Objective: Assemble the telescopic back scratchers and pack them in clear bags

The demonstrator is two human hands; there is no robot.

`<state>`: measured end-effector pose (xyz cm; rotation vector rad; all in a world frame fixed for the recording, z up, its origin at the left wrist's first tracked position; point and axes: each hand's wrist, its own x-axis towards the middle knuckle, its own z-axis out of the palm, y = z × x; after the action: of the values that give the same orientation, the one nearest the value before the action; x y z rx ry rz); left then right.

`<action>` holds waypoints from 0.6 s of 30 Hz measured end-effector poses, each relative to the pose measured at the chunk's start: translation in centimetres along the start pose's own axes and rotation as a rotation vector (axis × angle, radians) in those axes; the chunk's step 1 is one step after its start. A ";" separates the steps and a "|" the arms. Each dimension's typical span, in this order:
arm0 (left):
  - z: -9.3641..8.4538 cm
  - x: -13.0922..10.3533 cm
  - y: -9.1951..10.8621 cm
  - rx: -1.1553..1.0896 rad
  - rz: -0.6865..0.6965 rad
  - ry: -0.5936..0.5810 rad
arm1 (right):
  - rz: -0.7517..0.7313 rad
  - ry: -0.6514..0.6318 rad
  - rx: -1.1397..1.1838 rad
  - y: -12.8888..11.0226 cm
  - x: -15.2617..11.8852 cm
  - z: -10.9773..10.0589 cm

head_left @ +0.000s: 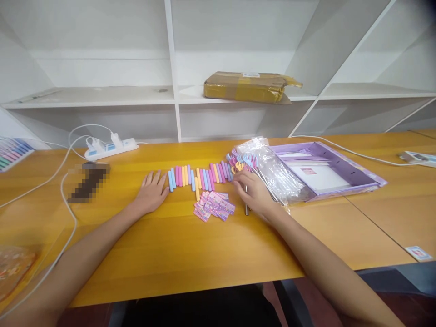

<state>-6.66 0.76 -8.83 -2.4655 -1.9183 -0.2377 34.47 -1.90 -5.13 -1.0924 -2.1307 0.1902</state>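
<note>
A row of pastel tubes (207, 179) in blue, pink, yellow and purple stands side by side on the table between my hands. One yellow tube (197, 192) juts out toward me. My left hand (152, 191) lies flat with fingers spread at the row's left end. At the right end is my right hand (254, 190), fingers bent and thumb apart from them. A thin metal rod (247, 209) shows beneath it; I see no grip on it. Small printed pink and purple cards (214, 205) lie in a loose pile before the row. Behind my right hand are colourful hand-shaped pieces (243, 160) with metal rods.
Clear plastic bags (277, 170) lie against a purple tray (369, 184) on the right. A white power strip (112, 147) with cables sits at the back left, near a blurred dark object (90, 181). A taped cardboard box (247, 86) rests on the shelf.
</note>
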 end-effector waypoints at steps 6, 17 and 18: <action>-0.1 0.2 -0.2 -0.018 0.030 -0.004 | 0.093 0.172 -0.243 1.8 0.3 -1.4; 0.3 0.5 -0.7 -0.032 0.049 0.013 | 0.092 0.022 -0.585 -0.4 0.1 -1.3; 0.3 0.5 -0.7 -0.038 0.048 0.014 | 0.095 0.012 -0.580 -0.4 0.1 -1.1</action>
<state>-7.16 1.47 -9.11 -2.5227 -1.8642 -0.2925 34.88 -2.33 -4.08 -1.5116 -2.1798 -0.4178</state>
